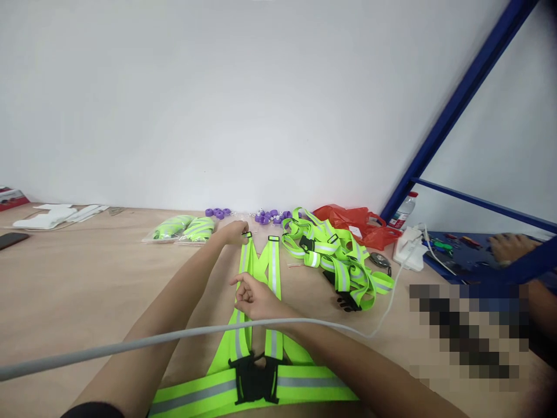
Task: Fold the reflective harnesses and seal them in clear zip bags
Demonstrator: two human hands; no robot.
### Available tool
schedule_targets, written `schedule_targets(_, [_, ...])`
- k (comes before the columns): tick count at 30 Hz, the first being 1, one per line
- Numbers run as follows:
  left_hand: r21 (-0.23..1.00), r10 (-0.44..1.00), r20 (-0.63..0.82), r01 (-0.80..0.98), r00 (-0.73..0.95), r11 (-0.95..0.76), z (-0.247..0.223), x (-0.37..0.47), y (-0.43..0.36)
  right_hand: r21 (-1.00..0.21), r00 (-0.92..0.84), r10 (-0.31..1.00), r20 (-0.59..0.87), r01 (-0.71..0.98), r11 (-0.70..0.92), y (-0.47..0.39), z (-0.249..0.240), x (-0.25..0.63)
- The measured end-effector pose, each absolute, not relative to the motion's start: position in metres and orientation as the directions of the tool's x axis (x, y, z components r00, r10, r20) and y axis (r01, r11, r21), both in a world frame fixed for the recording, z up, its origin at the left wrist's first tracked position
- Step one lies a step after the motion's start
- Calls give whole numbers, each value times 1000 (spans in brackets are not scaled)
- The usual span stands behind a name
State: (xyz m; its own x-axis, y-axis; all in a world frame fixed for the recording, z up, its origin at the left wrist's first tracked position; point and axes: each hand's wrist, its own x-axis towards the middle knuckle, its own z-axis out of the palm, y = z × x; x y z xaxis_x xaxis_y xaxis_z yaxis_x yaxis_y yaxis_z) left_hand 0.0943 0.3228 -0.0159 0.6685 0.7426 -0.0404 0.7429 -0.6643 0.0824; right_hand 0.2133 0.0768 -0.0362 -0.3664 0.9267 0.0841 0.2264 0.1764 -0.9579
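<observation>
A neon-green reflective vest [274, 273] of elastic straps with grey stripes is spread out in front of me. Its wide waist belt [313, 382] runs across the bottom, joined at a black buckle [257, 380]. My left hand [235, 232] is closed in a pinch on the far end of the left strap, by its black slider [249, 234]. Over the middle of that same strap is my right hand [256, 299], index finger stretched out and the other fingers loosely curled, with nothing seen in them. The right strap ends in another black slider [274, 238].
Tangled reflective straps [339, 255] lie right, beside a red plastic bag [361, 223] and tape measure [380, 260]. Bagged vests [183, 228] and purple rolls [217, 213] lie behind. A white cable [195, 331] crosses above my forearms. Another person's hand [513, 247] is at far right.
</observation>
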Motion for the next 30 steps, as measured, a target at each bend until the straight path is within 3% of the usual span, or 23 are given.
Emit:
schedule_targets(6, [112, 756, -47, 756, 653, -645, -20, 90, 330, -968, -448, 892, 56, 195, 159, 69, -36, 217])
schedule_targets(12, [131, 763, -26, 758, 646, -638, -29, 94, 322, -893, -394, 918, 29, 403, 202, 63, -24, 220])
schedule_targets(17, [139, 797, 30, 787, 603, -601, -24, 100, 306, -641, -466, 881, 78, 654, 403, 23, -6, 222])
schedule_targets(20, [146, 807, 90, 794, 583, -590, -10, 101, 285, -519, -513, 856, 65, 715, 468, -5, -2, 237])
schedule_targets(27, [185, 665, 100, 643, 740, -743, 8, 61, 148, -235, -390, 916, 99, 885, 402, -54, -27, 321])
schedule_targets(30, [281, 622, 72, 582, 780, -763, -8, 41, 90, -172, -385, 918, 93, 902, 395, -68, -41, 341])
